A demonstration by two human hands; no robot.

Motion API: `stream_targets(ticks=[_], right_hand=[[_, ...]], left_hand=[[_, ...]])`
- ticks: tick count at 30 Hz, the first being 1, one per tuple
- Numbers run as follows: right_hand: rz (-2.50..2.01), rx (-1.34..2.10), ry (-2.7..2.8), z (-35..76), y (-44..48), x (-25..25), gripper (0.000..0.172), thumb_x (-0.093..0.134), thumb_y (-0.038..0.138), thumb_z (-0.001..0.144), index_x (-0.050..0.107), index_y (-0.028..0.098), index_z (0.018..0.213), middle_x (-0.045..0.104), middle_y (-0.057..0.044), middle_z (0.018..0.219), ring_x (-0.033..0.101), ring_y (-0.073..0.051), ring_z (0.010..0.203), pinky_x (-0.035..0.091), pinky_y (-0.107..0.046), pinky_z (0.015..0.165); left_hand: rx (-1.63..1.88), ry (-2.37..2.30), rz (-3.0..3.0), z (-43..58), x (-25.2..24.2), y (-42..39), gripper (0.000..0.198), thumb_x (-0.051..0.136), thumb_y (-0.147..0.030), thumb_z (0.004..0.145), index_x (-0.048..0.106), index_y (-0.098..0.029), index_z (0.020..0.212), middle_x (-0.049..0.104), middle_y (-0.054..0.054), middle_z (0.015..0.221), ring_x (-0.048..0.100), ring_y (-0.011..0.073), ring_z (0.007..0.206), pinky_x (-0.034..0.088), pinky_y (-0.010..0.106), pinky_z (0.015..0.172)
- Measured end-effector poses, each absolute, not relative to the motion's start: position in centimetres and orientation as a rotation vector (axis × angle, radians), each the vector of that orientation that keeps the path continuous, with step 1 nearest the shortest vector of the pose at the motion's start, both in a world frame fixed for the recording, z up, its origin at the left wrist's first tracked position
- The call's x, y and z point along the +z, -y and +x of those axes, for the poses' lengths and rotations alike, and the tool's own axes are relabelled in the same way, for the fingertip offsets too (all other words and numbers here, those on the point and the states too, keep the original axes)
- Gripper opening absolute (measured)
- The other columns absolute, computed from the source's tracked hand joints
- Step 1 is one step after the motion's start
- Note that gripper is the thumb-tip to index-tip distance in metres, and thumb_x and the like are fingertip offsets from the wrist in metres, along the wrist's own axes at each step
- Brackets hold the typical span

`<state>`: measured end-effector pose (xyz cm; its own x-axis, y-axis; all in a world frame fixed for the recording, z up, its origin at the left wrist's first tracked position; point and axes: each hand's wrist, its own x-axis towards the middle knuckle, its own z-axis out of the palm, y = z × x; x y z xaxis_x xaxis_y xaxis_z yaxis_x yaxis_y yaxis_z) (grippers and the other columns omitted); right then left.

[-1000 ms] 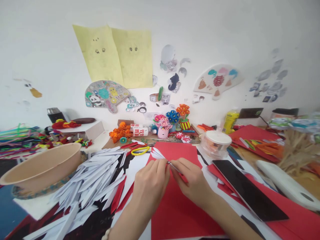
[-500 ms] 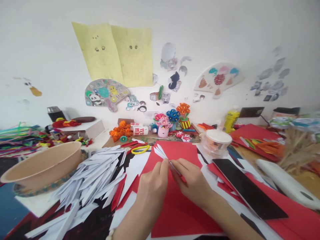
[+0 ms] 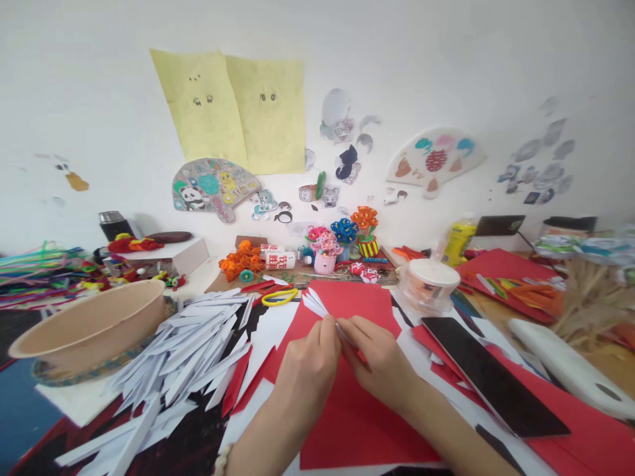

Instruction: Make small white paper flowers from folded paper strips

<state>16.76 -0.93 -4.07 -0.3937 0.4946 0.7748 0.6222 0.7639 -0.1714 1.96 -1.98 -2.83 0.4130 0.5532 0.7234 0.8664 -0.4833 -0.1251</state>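
Both my hands meet over a red sheet of paper (image 3: 377, 423) in the middle of the table. My left hand (image 3: 311, 360) pinches a folded white paper piece (image 3: 313, 303), whose narrow layers fan out beyond the fingertips. My right hand (image 3: 377, 354) is closed on the near end of the same piece, its fingertips touching the left ones. The fingers hide the paper's middle. Left of my hands lies a heap of folded white paper strips (image 3: 191, 350). Yellow-handled scissors (image 3: 279, 297) rest just beyond the red sheet's left edge.
A beige basin (image 3: 89, 324) stands at the left. A dark tablet-like slab (image 3: 491, 377) lies right of my hands, near a lidded tub (image 3: 429, 281) and a long white object (image 3: 568, 367). Craft flowers (image 3: 325, 248) stand at the back by the wall.
My hands stay at nearly the same spot, still pinching the folded white paper, which has tilted slightly to the left. The camera view has shifted a little.
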Motion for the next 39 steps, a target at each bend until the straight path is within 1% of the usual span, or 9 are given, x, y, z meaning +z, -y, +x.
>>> stream_targets(ticks=[4,8,13,17,20,23,26,30,39], right_hand=[[-0.818,-0.278,2.025,16.7,0.9,-3.8,0.019,0.038,0.012,0.094,0.056,0.016,0.089,0.048,-0.002,0.065,0.045,-0.014,0.057,0.036,-0.025,0.054],[-0.856,-0.288,1.969,16.8,0.5,-4.0,0.019,0.041,0.013,0.094,0.059,0.015,0.100,0.056,-0.005,0.072,0.055,-0.016,0.065,0.043,-0.027,0.060],[-0.871,-0.185,1.930,17.0,0.4,-4.3,0.028,0.042,0.016,0.095,0.057,0.017,0.119,0.064,-0.010,0.088,0.062,-0.019,0.081,0.049,-0.029,0.072],[-0.909,0.224,1.829,16.7,0.9,-3.3,0.028,0.059,0.036,0.088,0.063,0.016,0.108,0.065,-0.007,0.085,0.061,-0.017,0.074,0.051,-0.027,0.066],[-0.920,0.808,1.747,16.5,1.0,-2.5,0.034,0.058,0.048,0.085,0.066,0.015,0.089,0.064,-0.003,0.071,0.060,-0.015,0.060,0.051,-0.025,0.058],[-0.855,1.179,1.626,16.4,0.9,-2.2,0.040,0.051,0.050,0.088,0.063,0.014,0.077,0.062,-0.002,0.064,0.060,-0.013,0.054,0.051,-0.025,0.054],[-0.869,1.212,1.523,16.5,0.7,-2.3,0.039,0.055,0.050,0.086,0.062,0.014,0.073,0.059,-0.001,0.059,0.058,-0.012,0.048,0.049,-0.023,0.049],[-0.871,1.170,1.535,16.6,0.6,-2.4,0.039,0.055,0.050,0.086,0.059,0.015,0.069,0.056,0.000,0.058,0.056,-0.011,0.048,0.048,-0.023,0.048],[-0.953,0.698,1.821,16.5,1.2,-1.8,0.036,0.045,0.034,0.094,0.049,0.017,0.063,0.051,0.002,0.058,0.049,-0.011,0.055,0.039,-0.023,0.056]], left_hand=[[-1.005,1.214,-2.127,1.4,-1.9,1.8,0.020,0.035,-0.009,0.091,0.050,-0.019,0.081,0.056,-0.002,0.059,0.052,0.0114,0.043,0.029,0.023,0.041],[-1.180,1.371,-2.279,1.1,-0.7,1.6,0.020,0.038,-0.022,0.094,0.056,-0.018,0.087,0.067,0.001,0.071,0.062,0.0129,0.056,0.038,0.022,0.050],[-1.584,2.096,-2.455,0.9,0.2,1.2,0.036,0.048,-0.046,0.087,0.056,-0.017,0.066,0.060,-0.001,0.053,0.048,0.0103,0.038,0.034,0.021,0.041],[-2.226,2.198,-2.531,0.7,0.4,0.7,0.035,0.056,-0.047,0.080,0.053,-0.016,0.065,0.052,-0.003,0.049,0.042,0.0071,0.037,0.034,0.018,0.039],[-2.364,2.070,-2.576,0.7,0.3,0.5,0.033,0.057,-0.046,0.080,0.054,-0.015,0.068,0.049,-0.005,0.047,0.041,0.0074,0.039,0.035,0.018,0.041],[-2.119,2.017,-2.589,0.6,-0.1,0.6,0.032,0.051,-0.044,0.085,0.053,-0.016,0.069,0.054,-0.003,0.053,0.043,0.0079,0.040,0.035,0.019,0.041],[-1.604,1.746,-2.413,0.4,-0.4,1.0,0.031,0.048,-0.038,0.089,0.053,-0.017,0.066,0.054,-0.003,0.055,0.046,0.0089,0.045,0.034,0.021,0.047],[-1.164,1.318,-2.421,0.3,-0.6,1.4,0.022,0.041,-0.026,0.093,0.057,-0.019,0.080,0.061,-0.001,0.069,0.055,0.0100,0.060,0.037,0.021,0.055],[-0.705,1.499,-2.445,0.5,-0.7,1.0,0.019,0.038,-0.021,0.094,0.052,-0.019,0.082,0.061,0.001,0.074,0.060,0.0149,0.063,0.041,0.024,0.055]])
